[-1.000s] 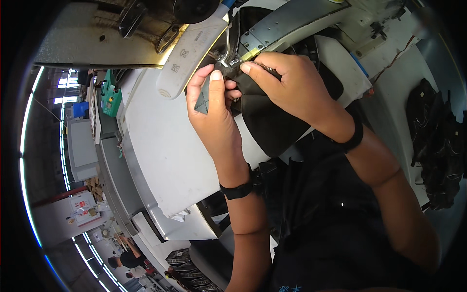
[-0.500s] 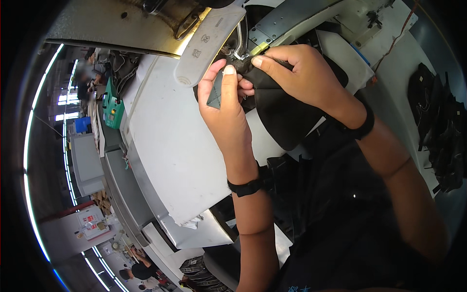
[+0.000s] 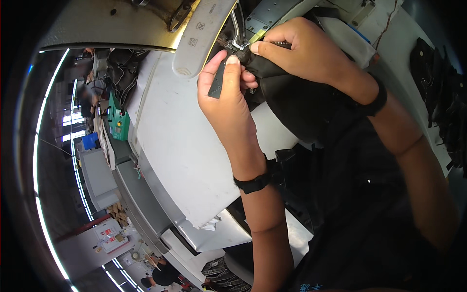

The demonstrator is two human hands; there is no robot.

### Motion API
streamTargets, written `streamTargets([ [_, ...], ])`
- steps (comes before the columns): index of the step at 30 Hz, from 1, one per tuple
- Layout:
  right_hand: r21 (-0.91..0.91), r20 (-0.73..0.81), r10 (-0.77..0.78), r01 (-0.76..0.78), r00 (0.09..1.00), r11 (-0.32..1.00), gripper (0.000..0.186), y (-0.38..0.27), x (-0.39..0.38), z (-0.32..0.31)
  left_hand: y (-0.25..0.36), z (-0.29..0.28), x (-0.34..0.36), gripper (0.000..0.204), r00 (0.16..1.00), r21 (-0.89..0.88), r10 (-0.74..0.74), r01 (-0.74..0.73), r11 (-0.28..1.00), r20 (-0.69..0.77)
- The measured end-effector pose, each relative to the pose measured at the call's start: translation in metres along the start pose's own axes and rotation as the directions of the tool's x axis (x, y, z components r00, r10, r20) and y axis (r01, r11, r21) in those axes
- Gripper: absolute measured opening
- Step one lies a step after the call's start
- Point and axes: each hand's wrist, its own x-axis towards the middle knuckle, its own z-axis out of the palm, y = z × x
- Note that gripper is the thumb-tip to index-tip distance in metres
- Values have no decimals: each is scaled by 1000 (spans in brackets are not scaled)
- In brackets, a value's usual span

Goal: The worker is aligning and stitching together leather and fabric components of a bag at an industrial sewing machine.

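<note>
My left hand (image 3: pixel 226 108) is closed on a dark grey stitched piece of cloth (image 3: pixel 215 85), thumb on top, just below a sewing machine's metal presser foot (image 3: pixel 239 45). My right hand (image 3: pixel 316 58) pinches a dark zipper (image 3: pixel 279 43) at the right of the foot, beside a small yellow piece (image 3: pixel 257 35). Black fabric (image 3: pixel 292 109) hangs beneath both hands over the white work surface (image 3: pixel 170 136). A pale grey machine guard (image 3: pixel 192 41) partly covers the area left of the foot. What lies under my fingertips is hidden.
The machine body (image 3: pixel 112 24) overhangs at upper left. Black garment pieces (image 3: pixel 435 97) hang at right. A green device (image 3: pixel 116 117) and a blue box (image 3: pixel 90 141) stand at left beside grey tables. Other people (image 3: pixel 163 272) work at lower left and farther back at upper left.
The whole view has shifted, with the machine and both hands higher in the picture. My right thumb sits slightly closer to the presser foot. Both hands keep their grip.
</note>
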Motion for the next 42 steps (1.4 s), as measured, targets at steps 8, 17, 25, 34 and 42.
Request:
streamTargets([
  [8,-19,-12,35,-35,999,999,41,-9,5,-3,3,-1,2,38,999,-49,-38,38,998,9],
  [17,40,26,-107,106,994,994,17,-17,26,-11,3,-1,10,34,999,-119,-39,40,992,7],
  [25,-22,213,-147,155,966,988,24,-17,36,-34,0,7,1,35,999,-128,-14,9,992,-43],
  [34,-174,181,11,21,983,984,32,-31,39,-40,1,8,7,36,997,-123,-38,30,992,-64],
  [42,-348,268,119,-18,956,937,38,-58,23,-67,-1,7,10,31,998,-103,-6,0,995,-64],
])
